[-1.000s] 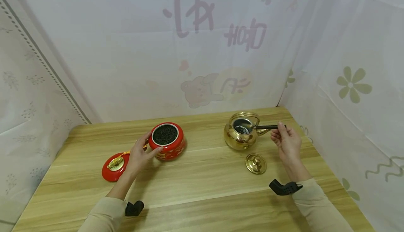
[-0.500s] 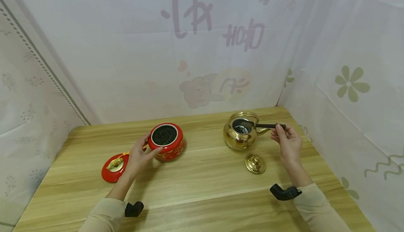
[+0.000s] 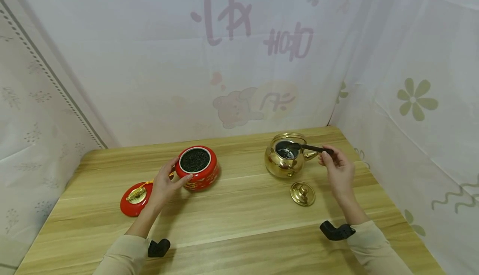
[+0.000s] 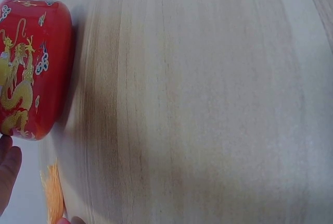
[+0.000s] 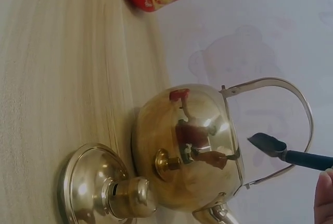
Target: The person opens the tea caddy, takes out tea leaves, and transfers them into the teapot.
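My left hand (image 3: 164, 187) holds a red tea jar (image 3: 205, 180) by its side, the thumb near the front rim. Dark loose tea leaves (image 3: 195, 160) fill the jar. A gold dragon decorates the jar wall (image 4: 21, 86) in the left wrist view. On the right, my right hand (image 3: 340, 176) pinches the dark handle of a small tea scoop (image 3: 313, 147). The scoop's head (image 5: 267, 144) is over the mouth of a shiny gold teapot (image 3: 281, 167), beneath its raised handle. Some dark bits show inside the pot; whether the scoop carries leaves, I cannot tell.
A gold pot lid (image 3: 303, 194) lies knob up in front of the teapot. Left of the jar rests its red lid (image 3: 130, 206), topped with a gold figure and an orange tassel (image 4: 52, 195). Patterned cloth (image 3: 157, 79) hangs behind the wooden table (image 3: 239, 216).
The scoop has turned over the teapot mouth, and its handle now slopes down towards my right hand, which has shifted slightly left. My left hand stays at the jar.
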Available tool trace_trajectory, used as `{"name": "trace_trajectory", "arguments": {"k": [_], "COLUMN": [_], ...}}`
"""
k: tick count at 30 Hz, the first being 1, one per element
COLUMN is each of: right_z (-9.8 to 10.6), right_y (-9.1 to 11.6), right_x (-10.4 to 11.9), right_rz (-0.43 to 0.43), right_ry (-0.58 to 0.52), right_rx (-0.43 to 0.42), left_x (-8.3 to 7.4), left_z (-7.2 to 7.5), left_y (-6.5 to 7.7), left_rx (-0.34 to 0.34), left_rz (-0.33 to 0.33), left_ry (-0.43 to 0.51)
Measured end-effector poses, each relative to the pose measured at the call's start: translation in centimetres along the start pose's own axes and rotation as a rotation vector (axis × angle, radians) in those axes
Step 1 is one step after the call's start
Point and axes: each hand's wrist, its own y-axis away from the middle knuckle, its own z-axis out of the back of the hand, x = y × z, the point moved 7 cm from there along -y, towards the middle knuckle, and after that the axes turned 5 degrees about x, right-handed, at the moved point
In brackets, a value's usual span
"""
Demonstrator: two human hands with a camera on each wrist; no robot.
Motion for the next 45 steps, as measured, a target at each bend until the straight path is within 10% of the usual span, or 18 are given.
{"name": "trace_trajectory", "arguments": {"k": [22,33,40,45], "right_z": [6.7,9.1,9.7,9.8], "right_y": [1.2,1.3,1.4,1.2], "right_x": [-1.2,-3.3,-5.1,-7.3], "right_rz": [0.027,-0.065,-0.136,-0.183], "right_ry": [-0.492,-0.589,-0.513,-0.44], "right_rx": [-0.381,-0.5,-0.506,-0.454], "left_x": [-0.3,-3.6,-7.4,-8.6], "left_z": [-0.2,0.6,-2.7,-6.7], "left_y": [0.0,0.9,1.5,1.5], "left_rx": [-0.008,-0.246,-0.214,-0.095], "left_rz": [-0.019,-0.141,-0.284,-0.217], "left_ry": [-0.032,0.038,0.205,0.27]}}
